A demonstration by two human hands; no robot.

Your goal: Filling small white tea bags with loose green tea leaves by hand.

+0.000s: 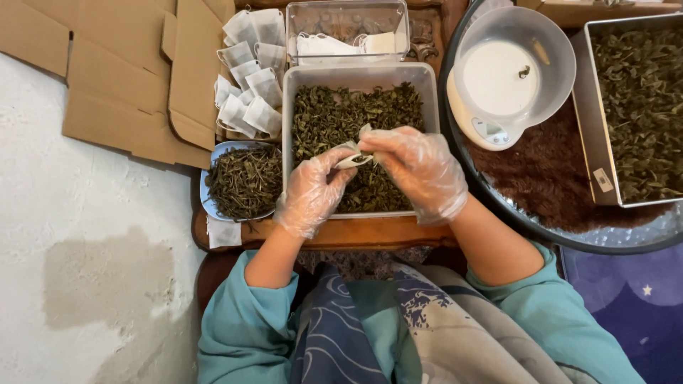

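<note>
Fingers [340, 165] of both gloved hands pinch a small white paper tea bag [353, 156] between them, closed on it from either side, above the middle of a rectangular clear plastic tub of dried green tea leaves [359, 114].

Well to the right of the fingers lies a large round glass tray [626, 238] lined with brown fur-like cloth, bearing a rectangular metal tray of dried green leaves [633, 107]. Far to the upper left lie flattened brown cardboard sheets [121, 78] on a pale floor. Up and right of the fingers stands a white digital kitchen scale with a clear round plastic bowl [509, 75] on it. Beyond the tub, away from the fingers, sits a clear plastic box holding white bags [347, 28]. Left of the fingers rests an oval blue-rimmed dish of dried leaves [242, 181], and above it a heap of empty white paper tea bags [249, 71].

The left hand [313, 192] comes up from the lower left, wrist bent inward, palm turned towards the right. The right hand [420, 171] reaches in from the lower right, arched over, thumb and forefinger meeting at the bag. Both forearms emerge from teal sleeves.
</note>
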